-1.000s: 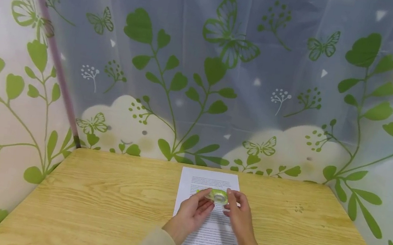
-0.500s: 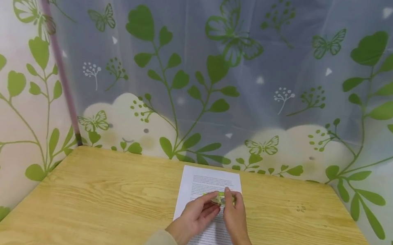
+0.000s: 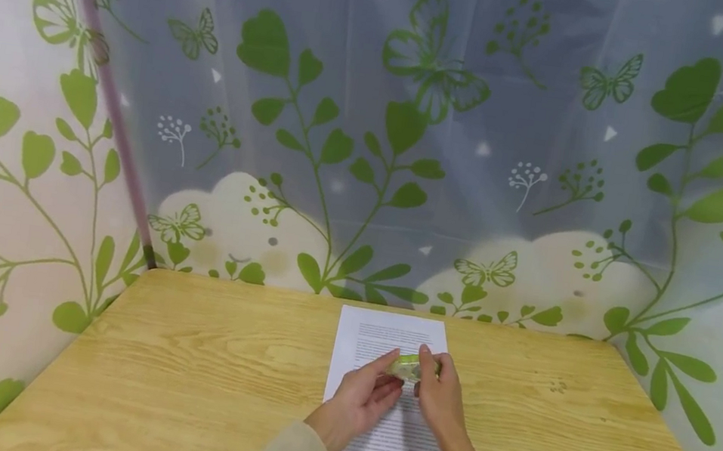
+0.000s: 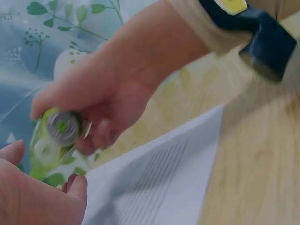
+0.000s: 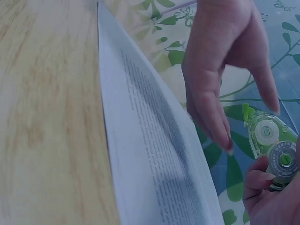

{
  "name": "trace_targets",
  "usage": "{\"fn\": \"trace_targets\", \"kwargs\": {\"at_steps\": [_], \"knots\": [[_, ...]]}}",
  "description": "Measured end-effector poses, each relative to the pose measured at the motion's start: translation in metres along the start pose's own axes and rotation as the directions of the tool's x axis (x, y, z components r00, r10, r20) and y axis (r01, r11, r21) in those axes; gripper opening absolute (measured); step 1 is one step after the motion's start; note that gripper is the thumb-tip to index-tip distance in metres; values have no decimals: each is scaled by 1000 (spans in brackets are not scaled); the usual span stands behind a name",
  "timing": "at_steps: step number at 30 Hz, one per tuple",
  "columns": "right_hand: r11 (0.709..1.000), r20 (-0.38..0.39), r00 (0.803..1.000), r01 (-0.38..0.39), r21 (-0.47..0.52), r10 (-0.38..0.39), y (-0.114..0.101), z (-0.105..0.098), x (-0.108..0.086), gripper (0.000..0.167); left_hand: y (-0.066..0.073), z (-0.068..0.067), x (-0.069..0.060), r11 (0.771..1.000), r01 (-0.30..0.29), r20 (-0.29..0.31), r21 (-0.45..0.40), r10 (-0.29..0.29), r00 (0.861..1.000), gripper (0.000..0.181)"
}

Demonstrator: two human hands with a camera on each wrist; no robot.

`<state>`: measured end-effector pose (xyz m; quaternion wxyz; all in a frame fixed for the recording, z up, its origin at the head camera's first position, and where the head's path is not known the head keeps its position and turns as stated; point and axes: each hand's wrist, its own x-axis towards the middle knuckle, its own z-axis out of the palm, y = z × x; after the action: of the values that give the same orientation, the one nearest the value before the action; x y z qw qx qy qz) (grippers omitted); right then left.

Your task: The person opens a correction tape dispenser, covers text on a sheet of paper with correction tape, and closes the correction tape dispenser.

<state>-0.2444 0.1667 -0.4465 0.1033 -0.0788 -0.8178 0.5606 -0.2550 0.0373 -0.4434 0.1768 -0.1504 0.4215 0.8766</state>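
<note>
As the hands (image 3: 361, 399) (image 3: 442, 402) hover, the right grips correction tape (image 3: 407, 368).

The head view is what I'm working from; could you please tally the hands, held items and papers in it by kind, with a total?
Hands (left hand and right hand): 2
Green tape dispenser: 1
Printed sheet in view: 1
Total: 4

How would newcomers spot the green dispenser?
On the wooden table lies a printed sheet. Above it, the right hand grips the dispenser, the left hand close by. Unlike the white sheet, it has a clear green casing with two round wheels.
</note>
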Motion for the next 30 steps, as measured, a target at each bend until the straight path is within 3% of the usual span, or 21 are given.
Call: {"fn": "trace_targets", "kwargs": {"at_steps": [3,6,8,11,13,14,16,18,21,30], "knots": [[999,4,1000,-7,32,6,-1,-6,1,50,10,-3,3,993,-106,-31,59,108,994,48],[998,18,1000,-15,59,14,-3,-12,1,51,21,-8,8,952,-247,-18,181,254,967,39],[998,26,1000,-18,68,16,-3,-15,2,51,27,-12,10,892,-323,19,316,335,942,34],[996,32,999,-22,81,19,-3,-17,1,51,33,-16,12,756,-411,125,510,407,905,30],[996,32,999,-22,90,19,-3,-18,1,51,36,-19,12,652,-451,211,609,414,885,29],[995,33,999,-24,94,21,-3,-19,1,51,38,-21,12,611,-469,255,638,406,877,29],[995,32,999,-26,101,23,-3,-19,1,51,40,-24,13,537,-500,332,679,384,862,28],[994,34,999,-25,104,22,-3,-20,1,51,41,-26,14,478,-526,391,703,357,848,27],[995,30,999,-26,99,23,-3,-21,0,51,42,-29,15,406,-552,454,728,318,832,26],[995,45,998,-49,86,45,0,-22,-4,54,40,-25,13,273,-625,573,731,251,780,19]]}}
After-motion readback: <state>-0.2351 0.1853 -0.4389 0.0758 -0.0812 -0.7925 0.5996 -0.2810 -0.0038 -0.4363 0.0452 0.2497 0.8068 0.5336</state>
